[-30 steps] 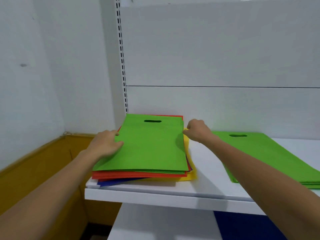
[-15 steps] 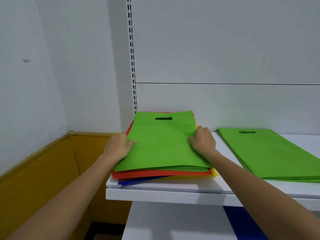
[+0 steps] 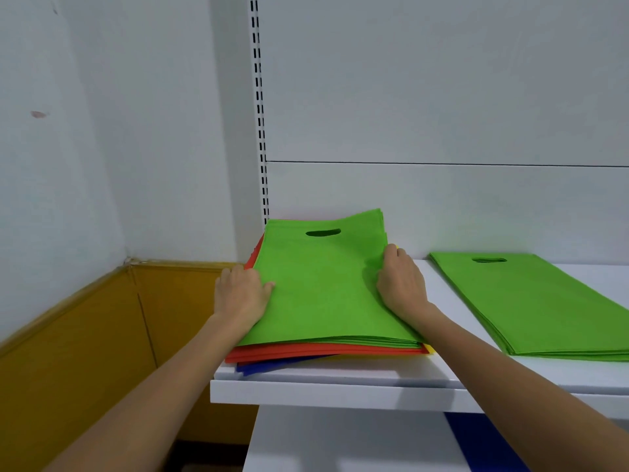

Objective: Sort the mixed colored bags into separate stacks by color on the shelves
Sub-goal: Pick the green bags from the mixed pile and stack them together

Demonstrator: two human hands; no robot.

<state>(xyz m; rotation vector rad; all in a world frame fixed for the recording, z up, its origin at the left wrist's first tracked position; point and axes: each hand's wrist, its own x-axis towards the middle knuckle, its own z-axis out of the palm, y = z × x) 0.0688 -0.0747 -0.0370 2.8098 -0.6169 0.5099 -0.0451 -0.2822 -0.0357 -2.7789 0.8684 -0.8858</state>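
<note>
Green bags (image 3: 323, 287) newly raised at far corner, arms outstretched, left hand (image 3: 240, 296) and right hand (image 3: 401, 287) fingers (image 3: 391, 255) gripping opposite edges

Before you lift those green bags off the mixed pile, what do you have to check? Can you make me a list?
1. Both hands on the green bags: left hand at the left edge, right hand at the right edge. Ok.
2. Only green gripped: red bags lie right underneath and the fingertips are hidden. Cannot tell.
3. Green stack on the right lies flat, all green. Ok.
4. Shelf between the two piles shows nothing in the way. Ok.
5. Pile sorted: red bags, a blue bag and a yellow bag lie below. Not ok.
</note>
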